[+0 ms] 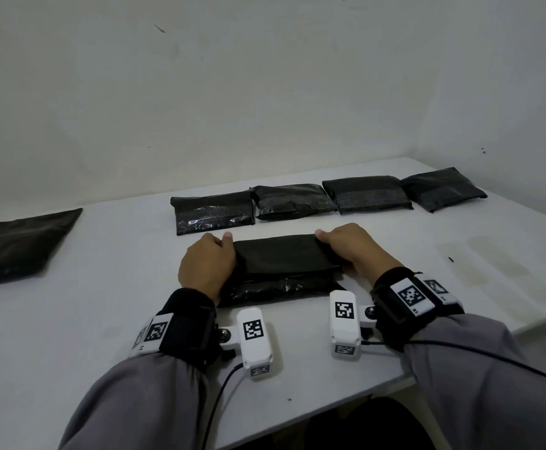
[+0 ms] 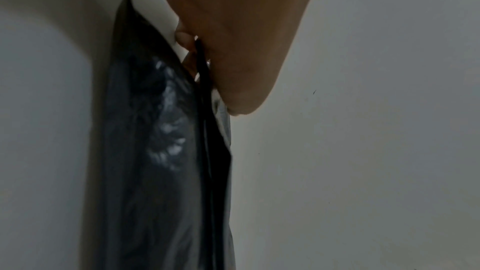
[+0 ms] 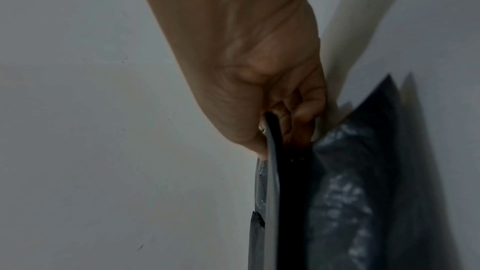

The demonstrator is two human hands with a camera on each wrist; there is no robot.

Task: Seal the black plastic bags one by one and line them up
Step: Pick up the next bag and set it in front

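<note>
A black plastic bag [image 1: 281, 271] lies on the white table [image 1: 103, 319] in front of me, its flap [image 1: 281, 251] folded over the body. My left hand [image 1: 208, 264] pinches the flap's left end and my right hand [image 1: 351, 248] pinches its right end. In the left wrist view the left hand [image 2: 207, 52] pinches the flap's thin edge beside the bag [image 2: 155, 151]. In the right wrist view the right hand [image 3: 280, 118] holds the flap's edge next to the bag [image 3: 350, 192]. Several sealed black bags [image 1: 327, 199] stand in a row behind.
One flat black bag [image 1: 21, 245] lies at the far left of the table. Pale strips [image 1: 499, 264] rest on the table at the right. The table's front edge [image 1: 330, 414] runs close below my wrists; a wall stands behind the row.
</note>
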